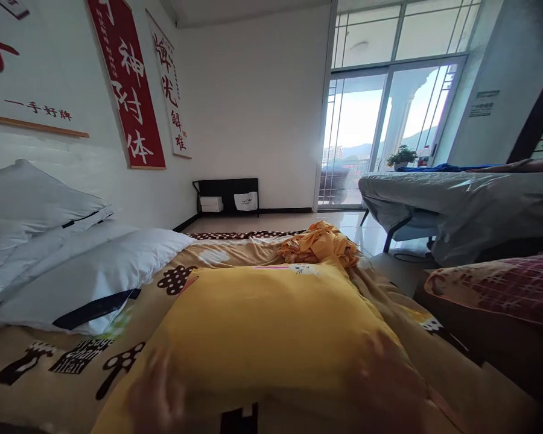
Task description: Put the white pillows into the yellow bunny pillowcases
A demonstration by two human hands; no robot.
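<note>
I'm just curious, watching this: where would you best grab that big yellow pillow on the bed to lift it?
Probably by its two near corners, from the person's side. The yellow pillow lies flat with its near edge between the left hand and right hand, both blurred.

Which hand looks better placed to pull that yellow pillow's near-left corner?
Probably the left hand: it rests blurred on the yellow pillow at that corner, while the right hand lies across on the pillow's right side.

Both hands (156,395) blurred, bare, no sleeves visible
</note>
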